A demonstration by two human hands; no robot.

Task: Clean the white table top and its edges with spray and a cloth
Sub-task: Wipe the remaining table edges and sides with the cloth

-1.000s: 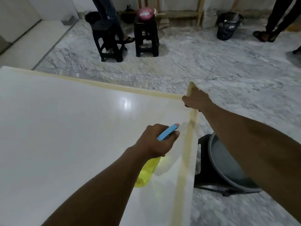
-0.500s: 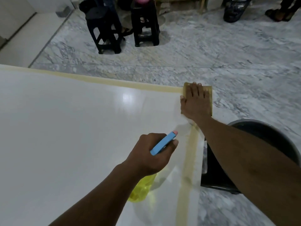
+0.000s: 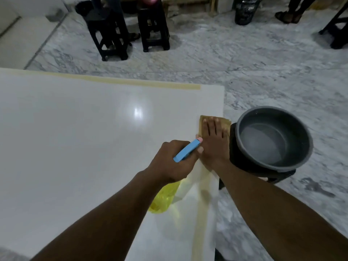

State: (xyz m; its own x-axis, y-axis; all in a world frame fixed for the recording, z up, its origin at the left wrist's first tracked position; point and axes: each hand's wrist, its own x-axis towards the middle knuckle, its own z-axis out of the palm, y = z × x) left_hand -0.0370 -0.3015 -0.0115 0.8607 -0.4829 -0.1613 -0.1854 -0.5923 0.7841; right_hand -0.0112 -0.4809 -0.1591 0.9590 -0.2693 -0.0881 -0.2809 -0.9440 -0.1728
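Observation:
The white table top fills the left and middle of the head view, with a tan strip along its far edge and its right edge. My left hand grips a spray bottle with yellow liquid and a blue trigger head, just above the table near the right edge. My right hand lies flat with straight fingers on a tan cloth, pressing it onto the right edge of the table. Most of the cloth is hidden under that hand.
A grey basin with water stands on a black stool right beside the table's right edge. Two black stools stand on the marble floor beyond the table. A black basket and a person's feet are at the far right.
My right hand has slid the cloth from the far right corner back toward me along the right edge. The corner now shows white. My left hand keeps the bottle in place.

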